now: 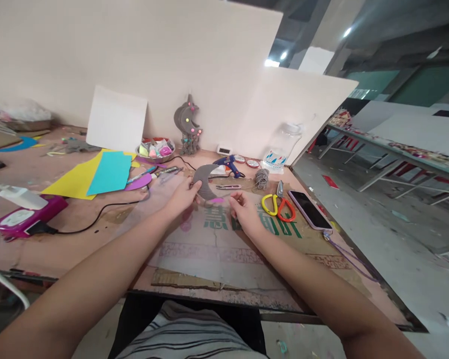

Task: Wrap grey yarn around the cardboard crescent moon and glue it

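Observation:
My left hand [187, 193] pinches the outer edge of a grey crescent-moon cutout [205, 183], which is held up over the cardboard. To its right, my right hand [244, 208] has its fingertips pressed together; whatever is between them, if anything, is too small to make out. A small purple piece [217, 200] shows between the two hands, below the crescent. Behind the crescent lie a blue glue gun [229, 164] and a small craft knife or cutter [229, 187]. A ball of grey yarn [262, 179] sits beyond my right hand.
Scissors [278, 205] with yellow and orange handles and a phone [310, 209] lie to the right. Yellow [73, 174] and blue sheets [110, 172], plus a magenta power socket [33, 217] with cords, are left. A finished-looking moon ornament [187, 119] leans at the back near a plastic jar [282, 147].

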Motion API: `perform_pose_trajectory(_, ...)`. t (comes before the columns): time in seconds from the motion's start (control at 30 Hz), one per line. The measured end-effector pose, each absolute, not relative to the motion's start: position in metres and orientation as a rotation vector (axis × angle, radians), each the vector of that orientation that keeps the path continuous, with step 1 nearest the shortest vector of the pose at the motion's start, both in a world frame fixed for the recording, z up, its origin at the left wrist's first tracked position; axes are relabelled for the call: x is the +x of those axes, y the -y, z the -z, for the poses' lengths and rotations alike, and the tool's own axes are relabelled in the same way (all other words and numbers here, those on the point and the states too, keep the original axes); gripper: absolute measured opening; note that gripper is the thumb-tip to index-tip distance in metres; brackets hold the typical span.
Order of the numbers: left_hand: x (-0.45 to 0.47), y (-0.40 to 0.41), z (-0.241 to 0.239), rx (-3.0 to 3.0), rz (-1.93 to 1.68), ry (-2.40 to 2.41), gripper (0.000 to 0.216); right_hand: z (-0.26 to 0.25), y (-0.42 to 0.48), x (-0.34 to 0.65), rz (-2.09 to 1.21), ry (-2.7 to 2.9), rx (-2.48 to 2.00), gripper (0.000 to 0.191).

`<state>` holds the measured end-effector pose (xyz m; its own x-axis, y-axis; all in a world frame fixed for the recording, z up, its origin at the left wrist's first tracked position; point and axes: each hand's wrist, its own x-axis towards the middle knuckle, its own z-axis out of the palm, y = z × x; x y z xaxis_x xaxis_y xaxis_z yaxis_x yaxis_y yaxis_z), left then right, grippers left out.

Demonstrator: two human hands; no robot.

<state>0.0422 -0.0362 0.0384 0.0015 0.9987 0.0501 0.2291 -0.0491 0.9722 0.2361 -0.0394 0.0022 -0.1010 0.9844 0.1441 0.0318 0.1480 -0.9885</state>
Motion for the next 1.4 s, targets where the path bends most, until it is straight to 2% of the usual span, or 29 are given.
perform_pose_trajectory(0.17, 0.041, 0.042, -0.047, 1.489, -1.102, -1.345, 0.019, -0.005, 0.045, 0.242, -1.146, 1.386, -1.046, 0.029)
perform_pose_trajectory(0.37, 0.042, 0.047, -0.052, 1.6, -1.059, -1.316, 0.019, -0.009, 0.054, 0.241, -1.487, 1.483, -0.85, 0.041)
perform_pose_trajectory(0.53, 0.04, 0.045, -0.051, 1.552, -1.055, -1.278, 0.019, -0.009, 0.052, 0.24, -1.595, 1.454, -0.872, 0.045)
perform_pose_trajectory(0.9, 0.04, 0.046, -0.046, 1.556, -0.975, -1.267, 0.02, -0.009, 0.052, 0.239, -1.238, 1.749, -1.135, 0.024)
perform_pose_trajectory(1.17, 0.04, 0.042, -0.04, 1.567, -0.948, -1.184, 0.018, -0.01, 0.055, 0.237, -1.252, 1.708, -1.156, 0.025)
perform_pose_trajectory(1.4, 0.04, 0.04, -0.036, 1.547, -0.934, -1.144, 0.019, -0.005, 0.048, 0.238, -1.164, 1.637, -1.161, 0.036)
